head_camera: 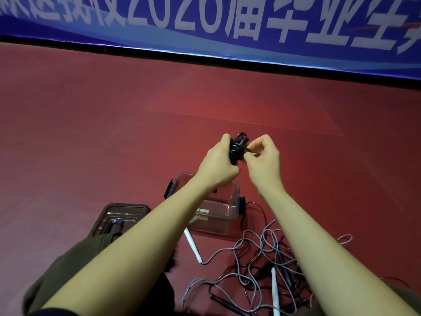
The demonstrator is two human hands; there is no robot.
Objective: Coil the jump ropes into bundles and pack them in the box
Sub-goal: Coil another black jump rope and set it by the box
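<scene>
A black jump rope bundle (238, 147) is held up in front of me, above the floor. My left hand (217, 165) grips the coiled bundle from the left. My right hand (262, 160) pinches a strand of it on the right side. Below the hands stands a clear plastic box (224, 212) with black side latches, open, partly hidden by my left forearm. A tangle of grey rope (252, 258) with white handles (192, 245) lies on the floor near the box, mixed with black rope and black handles.
The box's clear lid (118, 218) lies on the red floor (91, 133) to the left. My knee in olive trousers (68, 267) is at lower left. A blue banner (227, 30) runs along the far wall.
</scene>
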